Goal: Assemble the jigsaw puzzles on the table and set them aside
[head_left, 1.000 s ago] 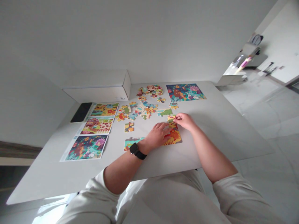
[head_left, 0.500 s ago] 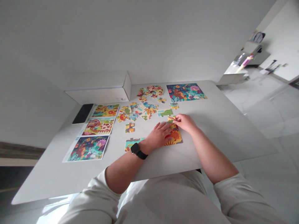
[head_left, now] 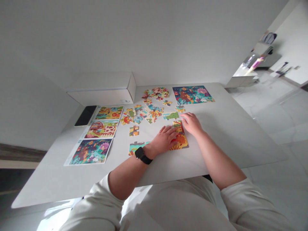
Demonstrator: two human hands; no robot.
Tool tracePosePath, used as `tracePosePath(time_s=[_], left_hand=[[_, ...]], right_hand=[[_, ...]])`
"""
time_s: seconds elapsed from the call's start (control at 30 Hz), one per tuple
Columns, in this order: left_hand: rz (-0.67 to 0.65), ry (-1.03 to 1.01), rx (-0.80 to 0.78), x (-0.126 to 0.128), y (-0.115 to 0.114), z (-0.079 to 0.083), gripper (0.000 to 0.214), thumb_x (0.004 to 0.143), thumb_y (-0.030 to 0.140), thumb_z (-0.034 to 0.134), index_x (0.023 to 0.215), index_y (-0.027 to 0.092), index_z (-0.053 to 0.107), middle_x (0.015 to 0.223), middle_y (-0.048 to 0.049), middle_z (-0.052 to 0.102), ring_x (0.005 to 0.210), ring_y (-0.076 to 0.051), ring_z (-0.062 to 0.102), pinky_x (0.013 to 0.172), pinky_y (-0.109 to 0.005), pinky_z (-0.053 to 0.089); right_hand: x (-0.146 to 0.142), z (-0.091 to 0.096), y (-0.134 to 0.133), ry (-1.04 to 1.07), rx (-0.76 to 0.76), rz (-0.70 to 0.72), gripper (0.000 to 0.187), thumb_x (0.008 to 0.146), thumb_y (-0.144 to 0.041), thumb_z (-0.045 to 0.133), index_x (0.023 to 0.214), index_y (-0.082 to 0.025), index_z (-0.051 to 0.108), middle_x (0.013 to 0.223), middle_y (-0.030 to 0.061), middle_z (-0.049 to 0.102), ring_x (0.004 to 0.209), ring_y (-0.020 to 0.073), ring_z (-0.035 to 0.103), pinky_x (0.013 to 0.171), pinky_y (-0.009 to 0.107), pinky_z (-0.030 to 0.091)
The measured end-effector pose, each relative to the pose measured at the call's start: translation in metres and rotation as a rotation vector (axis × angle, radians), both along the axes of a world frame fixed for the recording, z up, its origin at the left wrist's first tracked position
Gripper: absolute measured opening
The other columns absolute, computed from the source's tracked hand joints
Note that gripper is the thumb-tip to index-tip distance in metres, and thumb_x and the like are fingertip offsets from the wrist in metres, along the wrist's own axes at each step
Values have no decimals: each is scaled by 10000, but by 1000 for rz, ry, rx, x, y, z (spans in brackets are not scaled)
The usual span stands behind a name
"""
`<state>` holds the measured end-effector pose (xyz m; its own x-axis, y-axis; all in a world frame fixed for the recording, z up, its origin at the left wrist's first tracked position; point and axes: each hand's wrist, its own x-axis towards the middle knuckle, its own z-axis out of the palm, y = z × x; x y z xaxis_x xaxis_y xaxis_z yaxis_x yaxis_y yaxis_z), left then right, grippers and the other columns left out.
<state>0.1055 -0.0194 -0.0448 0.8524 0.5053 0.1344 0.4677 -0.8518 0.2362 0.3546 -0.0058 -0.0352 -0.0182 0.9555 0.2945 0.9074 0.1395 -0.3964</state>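
My left hand [head_left: 164, 139], with a black watch on its wrist, lies flat with fingers spread on a partly joined orange and yellow lion puzzle [head_left: 181, 141]. My right hand [head_left: 192, 123] rests just right of the puzzle's top piece [head_left: 177, 124], fingers stretched forward on the table and holding nothing. Loose puzzle pieces [head_left: 144, 114] are scattered beyond my hands. A green piece [head_left: 170, 115] lies just past my right fingertips. A small joined section [head_left: 134, 146] sits left of my left wrist.
A finished blue puzzle [head_left: 192, 94] lies at the far right of the white table [head_left: 228, 134]. A heap of pieces [head_left: 156, 93] sits beside it. Three picture cards [head_left: 101, 130] lie at left, a black phone [head_left: 85, 115] beyond them, a white box [head_left: 103, 93] at the back.
My right hand pinched a piece at the puzzle's top edge before; now the piece lies in place and the fingers have opened and stretched forward. The left hand stayed on the puzzle.
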Motion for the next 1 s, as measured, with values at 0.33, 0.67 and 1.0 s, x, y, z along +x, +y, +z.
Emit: tracePosePath(time_s=[0.33,0.67,1.0], left_hand=[[-26,-7,20,0,1,-5,517,1104,494,527,1566,280,615,1701,-103,514,1576,-344,442,1341,-571,312],[-37,-16,13,-1,2,-7,519,1109,488,520,1575,278,606,1706,-105,506,1587,-334,431,1347,-573,307],[-44,7,47,-1,1,-5,531,1117,502,502,1583,270,604,1701,-97,518,1591,-332,431,1349,-556,308]], right_hand=[[-4,-23,12,-105,-9,165,579,910,-5,565,1366,-285,786,1496,52,724,1384,284,631,1260,509,448],[0,-20,10,-35,54,159,503,906,-5,528,1216,-239,847,1328,72,801,1229,281,711,1192,482,527],[9,19,34,-24,0,32,314,943,-131,686,1206,-231,825,1248,101,810,1154,288,746,1073,432,585]])
